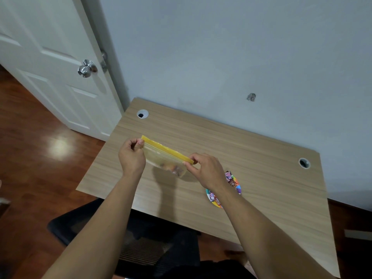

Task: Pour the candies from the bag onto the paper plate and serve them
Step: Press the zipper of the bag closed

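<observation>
Both hands (131, 158) (205, 170) pinch bag (161, 158) above desk (251, 158).

Soft, even room light falls from above me. My arms and the bag (165, 158) throw a faint shadow on the desk (251, 158). A glare patch shines on the floor (58, 147). Wide-angle bending curves the door (50, 63); everything looks slightly soft.

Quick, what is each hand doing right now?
Left hand: pinched shut on the left end of the bag.
Right hand: pinched shut on the bag's right end.
</observation>
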{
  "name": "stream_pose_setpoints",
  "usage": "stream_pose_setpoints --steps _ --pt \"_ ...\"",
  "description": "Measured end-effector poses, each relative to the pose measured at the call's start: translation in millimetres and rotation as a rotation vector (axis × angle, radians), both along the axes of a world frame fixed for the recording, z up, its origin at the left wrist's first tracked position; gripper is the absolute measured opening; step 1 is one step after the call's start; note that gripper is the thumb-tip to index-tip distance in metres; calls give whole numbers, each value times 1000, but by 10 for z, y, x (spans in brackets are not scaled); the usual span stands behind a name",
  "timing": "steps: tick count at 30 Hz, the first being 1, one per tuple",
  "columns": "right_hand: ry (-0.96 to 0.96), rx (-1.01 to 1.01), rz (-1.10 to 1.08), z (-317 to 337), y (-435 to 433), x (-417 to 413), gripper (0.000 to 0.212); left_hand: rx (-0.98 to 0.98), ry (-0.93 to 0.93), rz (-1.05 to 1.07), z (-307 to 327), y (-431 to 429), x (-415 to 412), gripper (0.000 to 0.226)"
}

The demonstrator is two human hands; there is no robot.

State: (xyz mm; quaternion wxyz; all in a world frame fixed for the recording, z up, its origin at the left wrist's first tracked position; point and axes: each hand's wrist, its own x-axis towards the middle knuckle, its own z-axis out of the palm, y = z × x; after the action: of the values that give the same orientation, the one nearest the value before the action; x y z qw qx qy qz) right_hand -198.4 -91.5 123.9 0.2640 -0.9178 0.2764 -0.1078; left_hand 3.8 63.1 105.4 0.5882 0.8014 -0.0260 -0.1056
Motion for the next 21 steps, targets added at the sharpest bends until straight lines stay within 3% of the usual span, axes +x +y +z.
stream_pose_setpoints --steps 14,21 --pt "131 0 -10 -308 35 -174 43 82 94 -124 -397 307 -80 20" --pt "302 170 33 -555 99 -262 38 122 159 -302 -605 547 -18 20"
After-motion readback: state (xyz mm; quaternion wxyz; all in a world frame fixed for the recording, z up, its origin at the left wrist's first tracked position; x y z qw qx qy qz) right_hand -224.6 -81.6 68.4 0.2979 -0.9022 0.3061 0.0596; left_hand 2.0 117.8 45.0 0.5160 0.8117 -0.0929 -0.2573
